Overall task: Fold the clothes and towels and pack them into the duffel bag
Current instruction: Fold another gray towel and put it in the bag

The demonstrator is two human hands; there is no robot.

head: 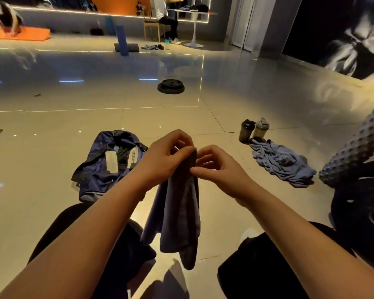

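Both hands meet at the centre of the view and hold up a grey-blue towel [177, 214] by its top edge. The left hand [166, 160] pinches the cloth between thumb and curled fingers; the right hand [218, 169] pinches the same edge just beside it, fingertips almost touching the left's. The towel hangs straight down toward 6 o'clock, draped in loose folds between the person's dark-clad knees, clear of the floor [52, 169].

At 10 o'clock from the hands the navy duffel bag [104, 169] lies on the tiles, its straps slack across the top. At 3 o'clock a crumpled blue garment [283, 165] sits in a heap. Two shaker bottles [254, 130] stand side by side just behind it, at 2 o'clock. A knobbly foam roller [356, 147] leans at the far right over black weight plates [363, 212].
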